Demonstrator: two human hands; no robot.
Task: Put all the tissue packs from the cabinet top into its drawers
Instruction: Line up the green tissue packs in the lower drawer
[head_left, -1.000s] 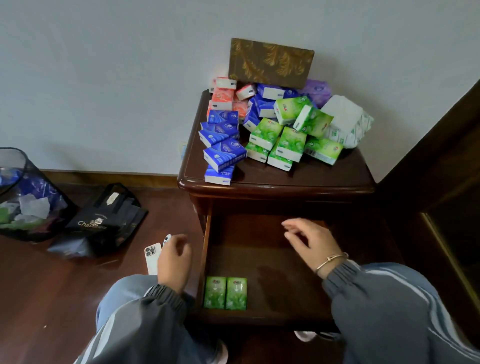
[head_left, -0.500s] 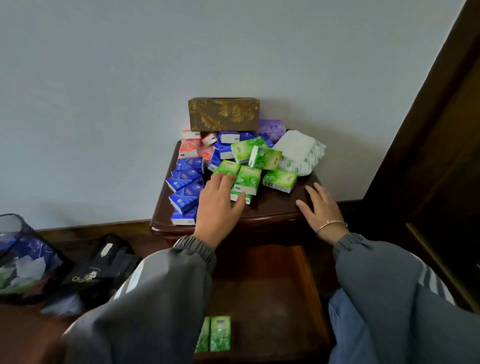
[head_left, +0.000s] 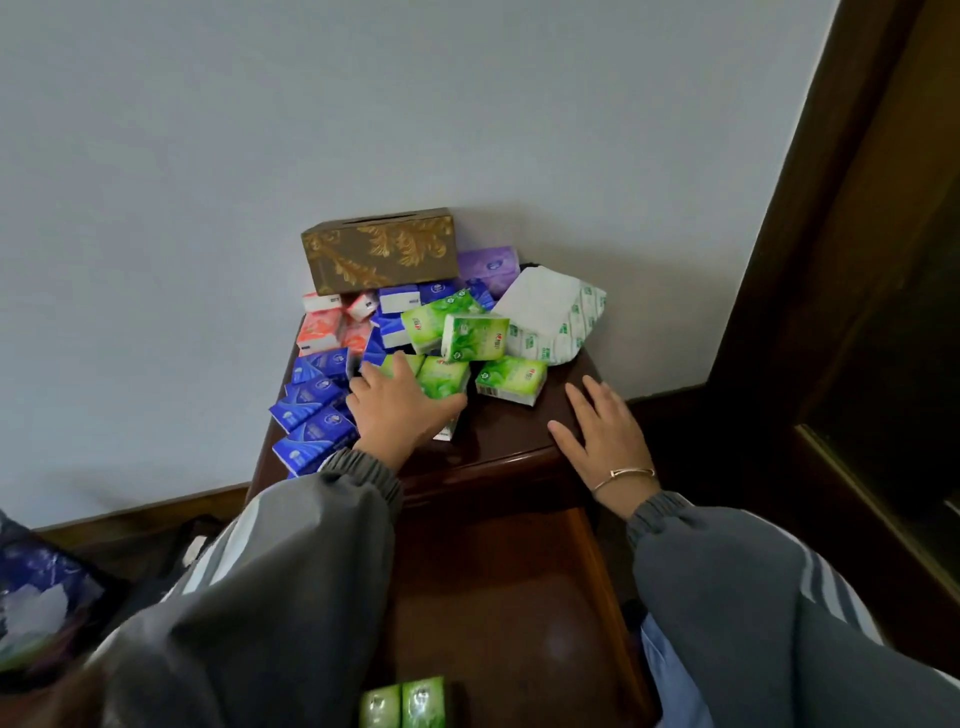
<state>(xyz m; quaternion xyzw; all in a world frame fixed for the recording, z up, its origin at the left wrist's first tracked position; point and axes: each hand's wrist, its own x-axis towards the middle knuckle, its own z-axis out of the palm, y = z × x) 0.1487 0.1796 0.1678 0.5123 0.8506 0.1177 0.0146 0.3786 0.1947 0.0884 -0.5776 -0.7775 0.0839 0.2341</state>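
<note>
Green tissue packs (head_left: 441, 376) | left hand (head_left: 402, 415) spread on them | right hand (head_left: 602, 436) flat on cabinet top (head_left: 498, 441)

Left hand (head_left: 400, 410): reached forward, palm down, back of hand up. Fingers spread, slightly bent, tips pointing away from body; thumb splayed to right. Gripping or merely resting: cannot tell.
Left forearm (head_left: 291, 561): extends from lower left, angled up and right, grey-sleeved, cuff at wrist.
Right hand (head_left: 602, 436): flat, palm down, fingers straight and close together, pointing up-left; thumb out to left. Holds nothing.
Right forearm (head_left: 727, 582): enters from lower right, grey-sleeved, wrist bare above cuff.
Hands apart; left further forward.
</note>
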